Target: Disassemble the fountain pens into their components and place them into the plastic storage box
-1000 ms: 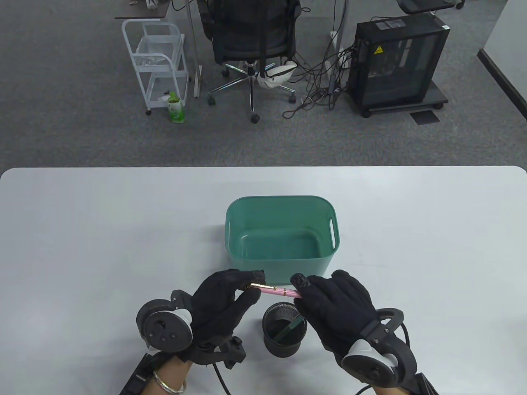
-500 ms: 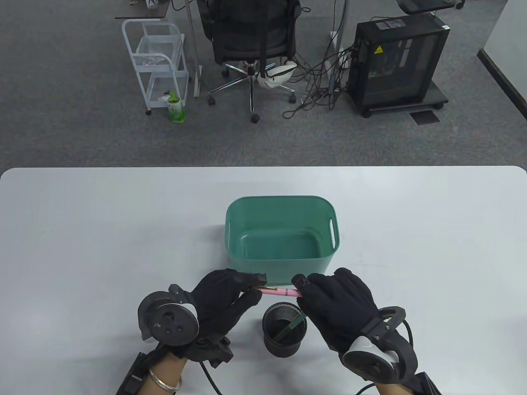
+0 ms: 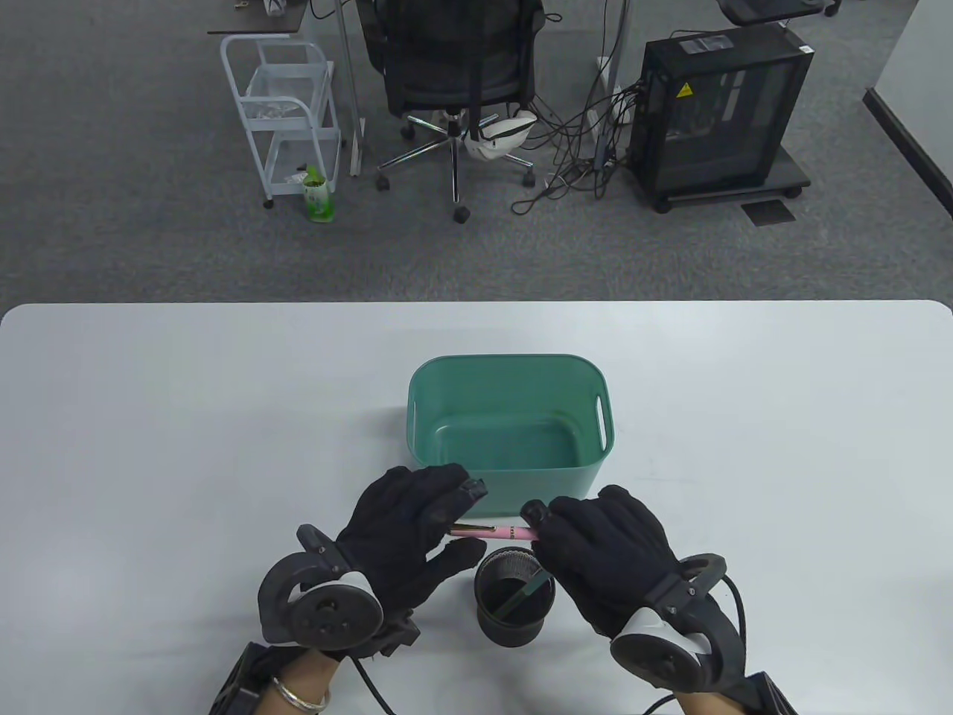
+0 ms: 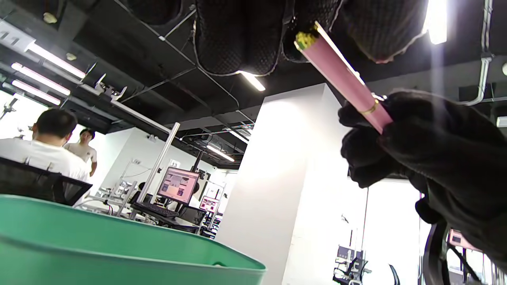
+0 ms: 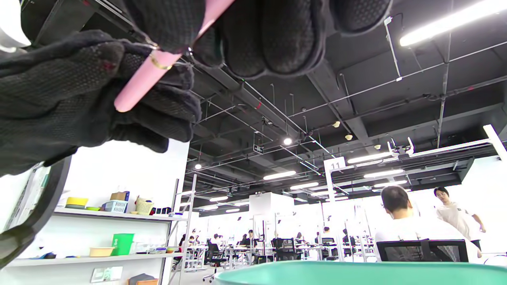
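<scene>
A pink fountain pen [image 3: 495,531] with gold trim lies level between my two gloved hands, just in front of the green plastic storage box [image 3: 417,417]. My left hand [image 3: 424,521] grips its clip end; the right hand [image 3: 588,540] grips the other end. The left wrist view shows the pink pen [image 4: 340,75] running from my left fingers [image 4: 237,35] down into the right hand [image 4: 427,134]. Seen from the right wrist, the pen [image 5: 146,75] passes from my right fingers [image 5: 273,35] into the left hand [image 5: 71,91]. The box looks empty.
A black mesh pen cup [image 3: 515,596] stands below the pen between my wrists, with a green pen [image 3: 525,592] leaning inside. The white table [image 3: 149,417] stretches wide on both sides. Beyond its far edge are an office chair [image 3: 454,67], a white cart [image 3: 287,112] and a computer tower [image 3: 718,112].
My left hand has slid right along the pen and rolled, so less pink shows between the hands. The right hand has edged slightly left.
</scene>
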A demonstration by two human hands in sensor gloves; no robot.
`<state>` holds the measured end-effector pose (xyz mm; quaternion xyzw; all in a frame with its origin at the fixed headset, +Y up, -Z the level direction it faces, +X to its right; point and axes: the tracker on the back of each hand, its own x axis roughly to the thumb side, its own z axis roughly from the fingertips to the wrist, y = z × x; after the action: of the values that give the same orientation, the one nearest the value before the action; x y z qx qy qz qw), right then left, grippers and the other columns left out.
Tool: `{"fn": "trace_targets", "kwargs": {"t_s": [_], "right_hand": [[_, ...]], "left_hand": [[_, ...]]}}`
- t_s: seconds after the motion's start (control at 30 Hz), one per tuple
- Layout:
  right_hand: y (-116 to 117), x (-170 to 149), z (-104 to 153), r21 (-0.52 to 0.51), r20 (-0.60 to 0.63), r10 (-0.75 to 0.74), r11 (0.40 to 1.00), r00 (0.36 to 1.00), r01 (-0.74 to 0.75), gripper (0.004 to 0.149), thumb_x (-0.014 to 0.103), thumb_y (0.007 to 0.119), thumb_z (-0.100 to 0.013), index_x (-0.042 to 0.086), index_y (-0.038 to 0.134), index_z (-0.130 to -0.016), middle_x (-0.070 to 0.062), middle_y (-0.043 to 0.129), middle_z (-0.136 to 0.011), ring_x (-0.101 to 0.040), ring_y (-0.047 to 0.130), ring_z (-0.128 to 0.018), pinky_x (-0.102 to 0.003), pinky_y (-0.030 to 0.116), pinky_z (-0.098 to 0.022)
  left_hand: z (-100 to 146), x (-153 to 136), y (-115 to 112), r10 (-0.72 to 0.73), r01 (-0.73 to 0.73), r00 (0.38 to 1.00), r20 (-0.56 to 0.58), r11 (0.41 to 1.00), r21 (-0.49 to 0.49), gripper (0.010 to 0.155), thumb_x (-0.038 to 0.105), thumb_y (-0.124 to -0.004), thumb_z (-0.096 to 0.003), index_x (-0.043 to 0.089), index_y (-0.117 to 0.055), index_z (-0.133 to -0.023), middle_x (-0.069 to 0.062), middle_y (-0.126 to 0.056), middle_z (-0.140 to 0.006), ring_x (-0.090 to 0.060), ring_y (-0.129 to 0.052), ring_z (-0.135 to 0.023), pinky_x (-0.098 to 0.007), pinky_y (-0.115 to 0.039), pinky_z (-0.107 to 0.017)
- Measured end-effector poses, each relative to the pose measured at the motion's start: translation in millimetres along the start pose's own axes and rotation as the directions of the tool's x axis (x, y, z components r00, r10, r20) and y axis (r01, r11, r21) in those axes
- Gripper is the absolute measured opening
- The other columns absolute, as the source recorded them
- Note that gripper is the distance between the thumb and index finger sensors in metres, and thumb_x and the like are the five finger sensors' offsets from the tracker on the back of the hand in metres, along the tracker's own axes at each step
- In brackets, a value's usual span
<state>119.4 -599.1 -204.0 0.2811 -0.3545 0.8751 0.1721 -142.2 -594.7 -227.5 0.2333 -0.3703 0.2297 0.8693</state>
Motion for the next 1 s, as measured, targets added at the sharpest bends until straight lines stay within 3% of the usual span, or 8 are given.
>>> {"fn": "trace_targets", "kwargs": {"t_s": [0.13, 0.5, 0.63, 0.77, 1.0], "right_hand": [[2, 2, 0, 0.000, 0.011, 0.000, 1.000, 1.000, 0.000, 0.042, 0.044, 0.075, -0.056, 0.032, 0.083, -0.095, 0.003, 0.085, -0.089, -0.017, 0.087, -0.074, -0.049, 0.063, -0.072], [2, 2, 0, 0.010, 0.028, -0.016, 1.000, 0.999, 0.016, 0.041, 0.044, 0.075, -0.056, 0.034, 0.083, -0.095, 0.004, 0.083, -0.091, -0.016, 0.086, -0.076, -0.049, 0.062, -0.073], [0, -1, -1, 0.052, 0.052, -0.045, 0.998, 0.998, 0.042, 0.042, 0.044, 0.075, -0.055, 0.032, 0.085, -0.094, 0.004, 0.086, -0.087, -0.016, 0.088, -0.072, -0.049, 0.064, -0.072], [-3, -4, -4, 0.104, 0.050, -0.104, 0.990, 0.993, 0.099, 0.043, 0.046, 0.073, -0.056, 0.030, 0.086, -0.093, 0.005, 0.089, -0.082, -0.014, 0.089, -0.067, -0.047, 0.066, -0.071], [-8, -9, -6, 0.127, 0.036, -0.222, 0.968, 0.974, 0.216, 0.043, 0.045, 0.073, -0.056, 0.029, 0.086, -0.093, 0.004, 0.088, -0.083, -0.014, 0.088, -0.069, -0.047, 0.065, -0.071]], "left_hand": [[-2, 2, -5, -0.027, 0.028, 0.999, 0.021, 0.998, -0.062, 0.061, 0.054, -0.071, -0.0649, 0.017, -0.072, -0.114, -0.016, -0.084, -0.110, -0.035, -0.085, -0.095, -0.061, -0.061, -0.078], [-3, 5, -9, -0.035, 0.039, 0.998, 0.046, 0.994, -0.104, 0.053, 0.049, -0.072, -0.0662, 0.014, -0.083, -0.104, -0.013, -0.096, -0.096, -0.030, -0.096, -0.080, -0.056, -0.068, -0.072], [-5, 8, -12, -0.008, 0.021, 0.996, 0.094, 0.989, -0.146, 0.048, 0.044, -0.072, -0.0670, 0.008, -0.088, -0.095, -0.007, -0.102, -0.075, -0.022, -0.100, -0.061, -0.050, -0.074, -0.065], [-4, 11, -7, 0.011, 0.006, 0.989, 0.148, 0.994, -0.111, 0.047, 0.042, -0.071, -0.0666, 0.005, -0.090, -0.089, -0.002, -0.100, -0.064, -0.018, -0.098, -0.051, -0.047, -0.076, -0.060], [-2, 18, 1, -0.015, 0.027, 0.982, 0.187, 0.998, -0.062, 0.048, 0.042, -0.070, -0.0669, 0.005, -0.091, -0.087, 0.002, -0.098, -0.057, -0.015, -0.096, -0.047, -0.045, -0.077, -0.057]]}}
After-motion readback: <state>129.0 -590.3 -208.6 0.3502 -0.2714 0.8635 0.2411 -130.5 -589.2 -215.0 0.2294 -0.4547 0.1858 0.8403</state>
